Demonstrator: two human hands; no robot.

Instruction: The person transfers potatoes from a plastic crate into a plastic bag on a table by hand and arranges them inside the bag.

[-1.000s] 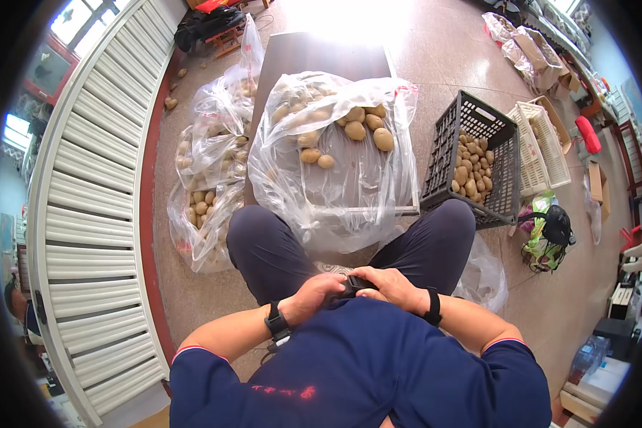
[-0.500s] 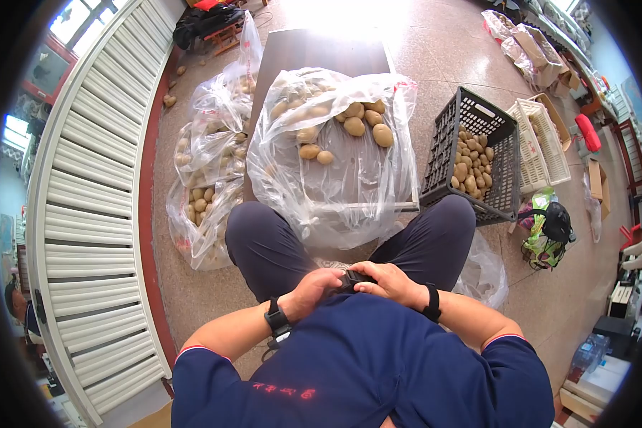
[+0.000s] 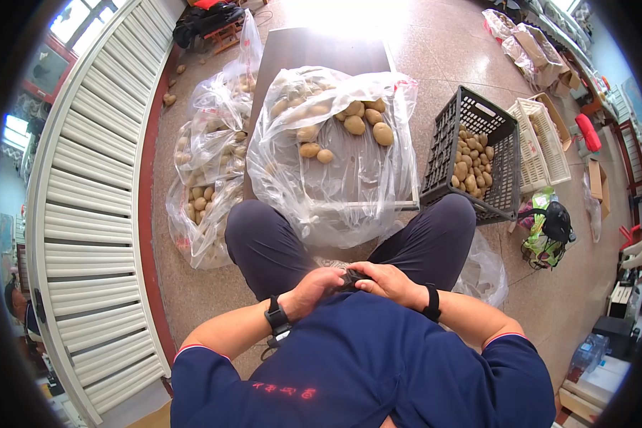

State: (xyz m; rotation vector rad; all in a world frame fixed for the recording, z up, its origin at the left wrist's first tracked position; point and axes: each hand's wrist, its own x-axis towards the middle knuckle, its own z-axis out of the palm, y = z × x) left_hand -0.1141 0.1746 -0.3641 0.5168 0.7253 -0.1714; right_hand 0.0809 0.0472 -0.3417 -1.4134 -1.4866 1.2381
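At my waist, my left hand (image 3: 312, 291) and my right hand (image 3: 391, 283) are closed around a small black object (image 3: 350, 279). My fingers cover much of it, so its kind cannot be made out. Beyond my knees, a clear plastic bag (image 3: 335, 187) lies spread over a low dark table (image 3: 321, 50). Several potatoes (image 3: 354, 125) rest on the bag's open part, and more show through the plastic. To the right, a black plastic crate (image 3: 508, 146) on the floor holds many potatoes (image 3: 472, 162).
Clear bags of potatoes (image 3: 210, 153) line the floor left of the table, beside a white slatted panel (image 3: 93, 192). Past the black crate stand a white basket (image 3: 549, 153) and a green bag with a black item (image 3: 546, 232). Crumpled plastic (image 3: 483, 274) lies near my right leg.
The black object between my hands has turned slightly and shows less of itself. Both hands keep nearly the same place; the potatoes, bags and crate have not moved.
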